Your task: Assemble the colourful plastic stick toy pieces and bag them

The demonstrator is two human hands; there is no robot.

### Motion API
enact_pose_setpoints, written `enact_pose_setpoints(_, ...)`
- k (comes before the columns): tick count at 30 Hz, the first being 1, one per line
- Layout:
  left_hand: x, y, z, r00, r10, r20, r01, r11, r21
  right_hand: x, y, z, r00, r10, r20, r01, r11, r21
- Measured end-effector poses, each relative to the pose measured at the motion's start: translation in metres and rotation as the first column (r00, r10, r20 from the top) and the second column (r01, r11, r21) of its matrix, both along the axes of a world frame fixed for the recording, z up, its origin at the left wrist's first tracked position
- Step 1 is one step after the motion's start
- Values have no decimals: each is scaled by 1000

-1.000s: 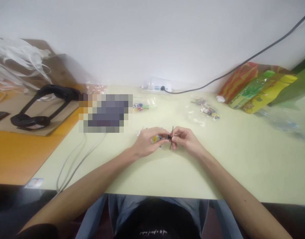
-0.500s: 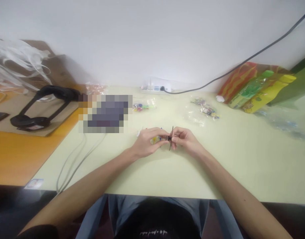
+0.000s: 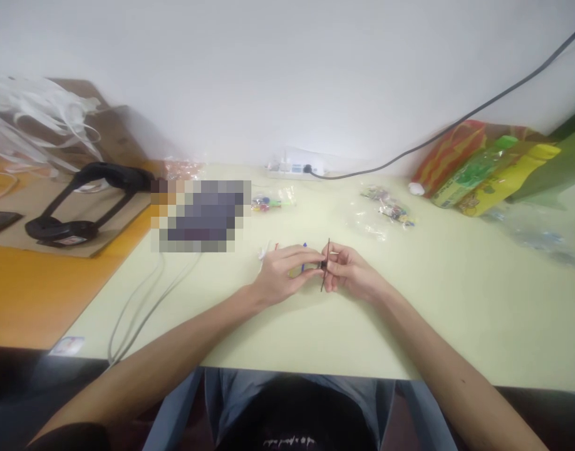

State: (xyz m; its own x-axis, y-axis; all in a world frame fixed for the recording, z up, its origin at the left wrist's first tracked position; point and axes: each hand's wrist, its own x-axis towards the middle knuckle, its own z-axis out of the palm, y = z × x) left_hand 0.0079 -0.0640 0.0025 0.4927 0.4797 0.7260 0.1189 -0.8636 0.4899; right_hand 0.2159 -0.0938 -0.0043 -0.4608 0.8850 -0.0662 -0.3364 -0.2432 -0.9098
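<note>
My left hand (image 3: 285,275) is closed, thumb and fingertips pinching a small black piece (image 3: 324,265) above the pale table. On the other side, my right hand (image 3: 356,272) pinches the same piece where a thin dark bar (image 3: 329,245) crosses it nearly upright. Its exact kind is too small to tell. Partly hidden behind my left hand are a blue part (image 3: 305,245), a yellow part (image 3: 294,271), a red bit and a white part (image 3: 264,252).
Clear bags of colourful small parts (image 3: 393,210) lie farther back, another bag (image 3: 271,202) left of them. A power strip (image 3: 294,166) sits by the wall. Bottle-shaped packs (image 3: 503,178) stand right; a blurred-out dark device (image 3: 203,216) and black headset (image 3: 88,203) are left.
Both hands have shifted very slightly right and down together, the thin bar now tilting a little more. The grip of each hand looks nearly the same.
</note>
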Motion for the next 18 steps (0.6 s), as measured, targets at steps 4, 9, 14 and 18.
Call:
enact_pose_setpoints(4, 1, 1, 2, 998, 31, -47, -32, 999, -9, 5, 1, 8, 1000, 4, 21, -5, 1000, 28)
enact_pose_setpoints(9, 3, 4, 3, 985, 27, -168, -18, 998, 53, 10, 1, 18, 995, 3, 102, -8, 999, 48)
enact_pose_setpoints(14, -2, 9, 4, 965, 110, -239, -95, 993, 74, 9, 3, 12, 968, -96, 233, 84, 995, 61)
enact_pose_setpoints(18, -14, 22, 9, 942, 264, -208, -254, 964, 73, 9, 6, 7, 920, -170, 352, 164, 985, 47)
